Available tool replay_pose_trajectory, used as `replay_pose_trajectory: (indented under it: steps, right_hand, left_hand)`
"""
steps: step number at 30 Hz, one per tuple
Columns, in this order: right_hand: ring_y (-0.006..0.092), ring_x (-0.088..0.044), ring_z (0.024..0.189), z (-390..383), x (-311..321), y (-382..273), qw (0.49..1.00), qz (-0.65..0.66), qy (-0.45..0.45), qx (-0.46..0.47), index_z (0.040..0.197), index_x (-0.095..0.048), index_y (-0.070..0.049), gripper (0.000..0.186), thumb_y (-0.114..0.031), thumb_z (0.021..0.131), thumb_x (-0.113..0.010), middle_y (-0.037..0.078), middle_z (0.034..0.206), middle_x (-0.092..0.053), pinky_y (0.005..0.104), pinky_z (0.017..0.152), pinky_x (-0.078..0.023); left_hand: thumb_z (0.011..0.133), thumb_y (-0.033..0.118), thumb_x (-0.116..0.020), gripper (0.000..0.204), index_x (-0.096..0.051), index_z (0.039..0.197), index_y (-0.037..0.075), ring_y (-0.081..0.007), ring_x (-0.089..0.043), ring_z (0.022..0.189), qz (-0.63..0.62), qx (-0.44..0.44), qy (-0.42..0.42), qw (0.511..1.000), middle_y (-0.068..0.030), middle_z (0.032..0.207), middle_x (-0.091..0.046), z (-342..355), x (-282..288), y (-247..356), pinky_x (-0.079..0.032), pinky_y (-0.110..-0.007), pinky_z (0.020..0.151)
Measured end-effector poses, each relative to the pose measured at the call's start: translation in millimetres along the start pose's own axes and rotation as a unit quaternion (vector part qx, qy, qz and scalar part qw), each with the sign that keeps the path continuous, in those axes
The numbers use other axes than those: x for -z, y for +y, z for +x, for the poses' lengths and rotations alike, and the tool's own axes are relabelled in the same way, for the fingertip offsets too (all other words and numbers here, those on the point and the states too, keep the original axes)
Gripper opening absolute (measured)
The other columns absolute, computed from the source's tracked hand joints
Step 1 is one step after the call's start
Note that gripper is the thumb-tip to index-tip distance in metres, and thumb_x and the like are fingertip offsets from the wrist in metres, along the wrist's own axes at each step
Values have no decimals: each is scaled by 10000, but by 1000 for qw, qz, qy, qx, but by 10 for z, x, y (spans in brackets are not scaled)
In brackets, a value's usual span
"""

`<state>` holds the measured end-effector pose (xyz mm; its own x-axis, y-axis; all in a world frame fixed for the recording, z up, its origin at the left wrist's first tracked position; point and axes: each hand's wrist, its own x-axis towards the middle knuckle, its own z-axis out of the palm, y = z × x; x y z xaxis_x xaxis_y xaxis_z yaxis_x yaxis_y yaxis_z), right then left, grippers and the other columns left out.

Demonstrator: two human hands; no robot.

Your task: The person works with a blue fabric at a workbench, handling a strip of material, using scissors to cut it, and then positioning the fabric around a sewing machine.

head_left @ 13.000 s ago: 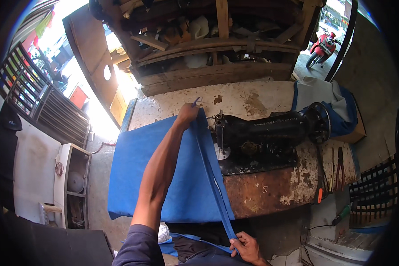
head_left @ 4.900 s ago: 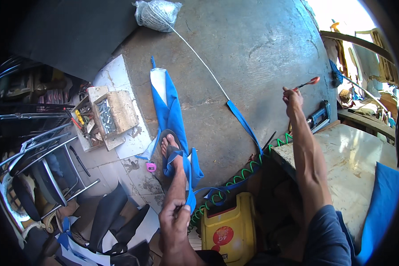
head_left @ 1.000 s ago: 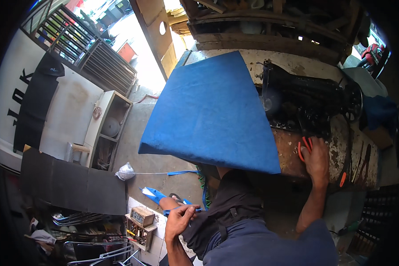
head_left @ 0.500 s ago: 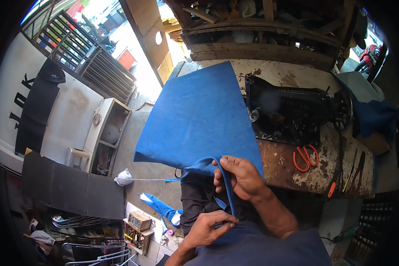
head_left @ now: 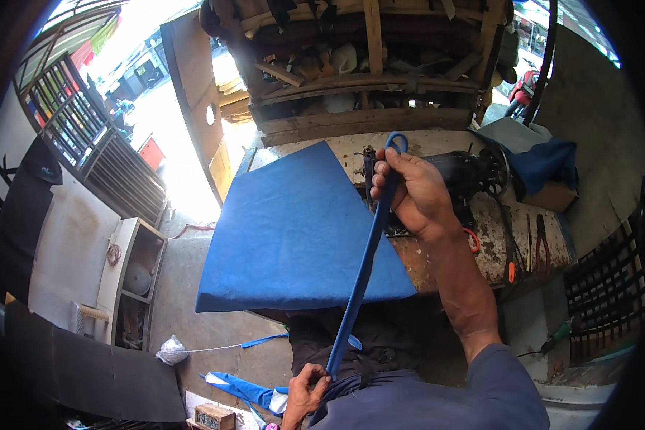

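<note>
A narrow blue strip (head_left: 363, 276), of fabric or leatherette, runs taut on a slant between my two hands. My right hand (head_left: 417, 188) is raised in front of the black sewing machine (head_left: 460, 172) and closed on the strip's upper part, with a small loop rising above the fingers. Low by my lap, my left hand (head_left: 307, 394) pinches the lower end. A large blue panel (head_left: 279, 229) lies on the worktable to the left of the strip, its near edge folded down at the front. My right hand and forearm hide part of the machine.
Orange-handled scissors (head_left: 473, 240), partly hidden by my forearm, and pliers (head_left: 542, 240) lie on the worn table (head_left: 496, 236). On the floor at left are a wrapped ball of cord (head_left: 172, 350) and blue-and-white material (head_left: 244, 390). A wooden shelf (head_left: 380, 86) stands behind.
My right hand has moved up and away, drawing the strip straight from its loose loop. My left hand has shifted down and left, still pinching its end. The view has also shifted.
</note>
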<state>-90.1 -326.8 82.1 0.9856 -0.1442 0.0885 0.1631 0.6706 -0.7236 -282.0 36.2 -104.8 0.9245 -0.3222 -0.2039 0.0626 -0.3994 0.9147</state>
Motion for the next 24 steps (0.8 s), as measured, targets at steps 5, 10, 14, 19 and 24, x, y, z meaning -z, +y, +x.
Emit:
replay_pose_trajectory:
  steps: [5, 10, 14, 19, 24]
  right_hand:
    - [167, -650, 800, 206, -182, -280, 988, -80, 105, 79, 1119, -613, -15, 198, -194, 1045, -571, 42, 879, -638, 349, 723, -571]
    - [211, -686, 857, 462, -246, -481, 963, -181, 170, 100, 1138, -621, -3, 230, -204, 1054, -552, 78, 935, -669, 382, 759, -598]
    - [229, -701, 861, 814, -331, -520, 947, -254, 172, 97, 1129, -618, 7, 245, -215, 1057, -542, 103, 956, -678, 390, 760, -606]
    - [235, -707, 861, 1586, -516, -299, 931, -332, 143, 54, 1130, -618, 27, 262, -209, 1055, -531, 133, 954, -683, 373, 728, -614]
    - [340, -702, 1048, 2084, -588, 100, 729, -678, 91, -14, 1202, -625, 57, 480, -378, 1003, -590, 243, 1132, -704, 436, 872, -574]
  left_hand:
    - [884, 64, -743, 247, -628, 1096, 12, -148, -687, 822, -1, 12, -8, 1000, -92, 885, -721, -162, 285, -466, -532, -294, 739]
    - [952, 78, -646, 173, -648, 1122, 43, -102, -599, 760, -127, 13, -66, 990, -34, 836, -687, -172, 405, -768, -499, -269, 672]
    - [966, 90, -646, 179, -674, 1136, 44, -109, -633, 830, -119, 25, -154, 981, -42, 925, -725, -35, 512, -927, -520, -269, 731]
    - [920, 115, -741, 224, -666, 1103, 11, -131, -675, 840, -131, 143, -182, 964, -57, 914, -724, 145, 521, -840, -519, -267, 775]
    - [949, 108, -705, 163, -649, 1056, 0, -118, -662, 863, -366, 142, -138, 909, -42, 941, -689, 564, 128, -436, -527, -267, 826]
